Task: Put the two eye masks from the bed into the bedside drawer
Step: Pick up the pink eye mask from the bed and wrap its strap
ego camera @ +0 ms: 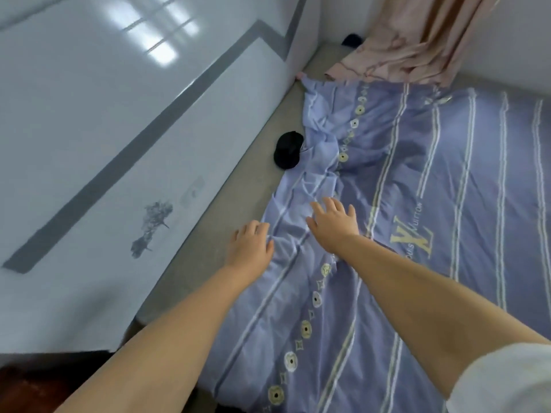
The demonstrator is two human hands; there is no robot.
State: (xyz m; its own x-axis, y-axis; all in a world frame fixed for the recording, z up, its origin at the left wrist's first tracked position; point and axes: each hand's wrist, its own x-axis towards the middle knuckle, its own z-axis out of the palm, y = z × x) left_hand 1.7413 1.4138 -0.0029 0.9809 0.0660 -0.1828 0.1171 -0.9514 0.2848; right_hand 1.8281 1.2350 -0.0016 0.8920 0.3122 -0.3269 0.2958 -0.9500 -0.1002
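Note:
A black eye mask lies on the bare grey mattress strip beside the crumpled edge of the purple striped bedcover. A second dark object, perhaps the other mask, shows at the far end near the pink curtain, partly hidden. My left hand rests with fingers apart at the bedcover's edge, holding nothing. My right hand hovers over the cover with fingers spread, empty. Both hands are well short of the black eye mask. No drawer is in view.
A glossy white headboard with a grey stripe runs along the left of the bed. A pink curtain hangs down onto the far end of the mattress. A dark wooden surface shows at the bottom left corner.

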